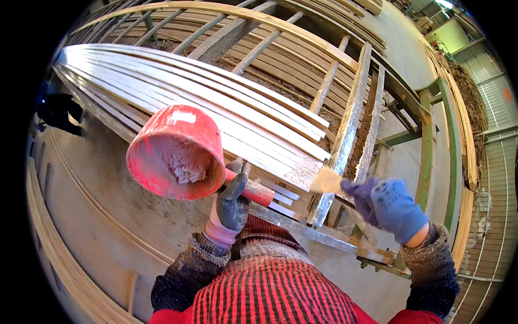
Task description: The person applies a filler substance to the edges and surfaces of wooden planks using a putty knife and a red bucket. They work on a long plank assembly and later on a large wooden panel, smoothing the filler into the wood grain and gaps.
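One red scoop (175,154), mouth tilted toward the camera, pale paste caked inside; held over the near end of the veneer strips (216,102). Left hand (233,202) (grey glove) wrapped tight round its red handle. Right hand (389,204) (blue glove) pinches one small brush (327,181), bristles touching the end of the strip stack. Strips lie on a green metal rack (431,146); count unclear, many. Concrete floor (108,189) below.
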`<state>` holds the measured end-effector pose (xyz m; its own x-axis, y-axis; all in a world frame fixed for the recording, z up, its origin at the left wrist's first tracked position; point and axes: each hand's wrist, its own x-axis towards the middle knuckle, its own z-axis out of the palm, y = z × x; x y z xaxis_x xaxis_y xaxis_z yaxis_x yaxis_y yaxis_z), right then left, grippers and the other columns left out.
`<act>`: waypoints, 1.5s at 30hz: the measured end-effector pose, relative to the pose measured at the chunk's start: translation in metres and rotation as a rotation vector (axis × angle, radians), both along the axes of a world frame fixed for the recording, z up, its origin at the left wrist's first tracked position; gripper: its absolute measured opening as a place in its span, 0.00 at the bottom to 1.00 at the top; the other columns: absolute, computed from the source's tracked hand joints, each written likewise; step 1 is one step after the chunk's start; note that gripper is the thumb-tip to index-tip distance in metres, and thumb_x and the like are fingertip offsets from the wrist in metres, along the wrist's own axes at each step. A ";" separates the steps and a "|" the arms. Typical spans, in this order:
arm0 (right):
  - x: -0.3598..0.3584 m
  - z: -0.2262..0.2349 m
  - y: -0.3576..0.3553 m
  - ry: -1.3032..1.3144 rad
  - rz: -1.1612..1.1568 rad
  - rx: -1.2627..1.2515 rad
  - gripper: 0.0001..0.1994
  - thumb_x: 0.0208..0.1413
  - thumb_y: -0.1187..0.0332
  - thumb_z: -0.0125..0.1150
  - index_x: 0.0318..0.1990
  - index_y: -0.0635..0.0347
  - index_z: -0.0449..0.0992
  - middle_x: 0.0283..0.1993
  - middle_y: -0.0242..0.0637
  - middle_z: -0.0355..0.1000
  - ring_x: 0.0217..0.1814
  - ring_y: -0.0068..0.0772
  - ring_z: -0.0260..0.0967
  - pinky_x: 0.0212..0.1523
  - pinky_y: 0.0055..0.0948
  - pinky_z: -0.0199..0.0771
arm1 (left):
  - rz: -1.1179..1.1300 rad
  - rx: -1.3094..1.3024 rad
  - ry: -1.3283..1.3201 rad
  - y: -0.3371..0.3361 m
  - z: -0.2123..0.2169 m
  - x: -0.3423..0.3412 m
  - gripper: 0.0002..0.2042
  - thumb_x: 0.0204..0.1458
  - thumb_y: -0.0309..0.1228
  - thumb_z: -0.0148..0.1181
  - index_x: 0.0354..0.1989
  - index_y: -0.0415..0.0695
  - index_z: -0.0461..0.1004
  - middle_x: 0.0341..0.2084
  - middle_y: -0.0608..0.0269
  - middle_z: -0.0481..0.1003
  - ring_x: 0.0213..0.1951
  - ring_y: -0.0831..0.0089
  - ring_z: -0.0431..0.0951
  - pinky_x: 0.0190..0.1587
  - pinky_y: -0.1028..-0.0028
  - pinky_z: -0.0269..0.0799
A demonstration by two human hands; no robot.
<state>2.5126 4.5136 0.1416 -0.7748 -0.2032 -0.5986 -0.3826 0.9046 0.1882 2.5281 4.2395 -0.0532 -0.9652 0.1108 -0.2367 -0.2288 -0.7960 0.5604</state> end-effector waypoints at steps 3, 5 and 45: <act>-0.019 -0.014 0.007 0.370 0.240 -0.136 0.12 0.59 0.61 0.53 0.48 0.51 0.74 0.21 0.27 0.68 0.22 0.30 0.72 0.19 0.36 0.66 | -0.014 0.001 -0.022 0.001 0.003 0.003 0.29 0.59 0.31 0.55 0.68 0.43 0.51 0.70 0.54 0.48 0.71 0.54 0.44 0.67 0.48 0.51; -0.013 -0.044 0.023 0.209 0.204 0.005 0.14 0.58 0.62 0.55 0.50 0.50 0.73 0.23 0.30 0.69 0.22 0.31 0.71 0.20 0.38 0.67 | -0.002 -0.014 0.015 0.002 -0.001 0.005 0.28 0.59 0.32 0.54 0.67 0.46 0.54 0.70 0.55 0.48 0.71 0.53 0.43 0.67 0.46 0.49; -0.040 -0.037 -0.012 0.265 -0.012 -0.038 0.16 0.62 0.65 0.50 0.57 0.44 0.68 0.25 0.32 0.70 0.19 0.32 0.70 0.19 0.35 0.64 | -0.855 -1.096 0.566 0.011 0.020 -0.304 0.14 0.50 0.32 0.63 0.44 0.39 0.74 0.34 0.71 0.73 0.36 0.81 0.68 0.43 0.78 0.67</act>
<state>2.4728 4.5020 0.1041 -0.9060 -0.2115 -0.3666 -0.3138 0.9169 0.2465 2.2243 4.2509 -0.0329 -0.6924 0.6929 -0.2013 0.0496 0.3241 0.9447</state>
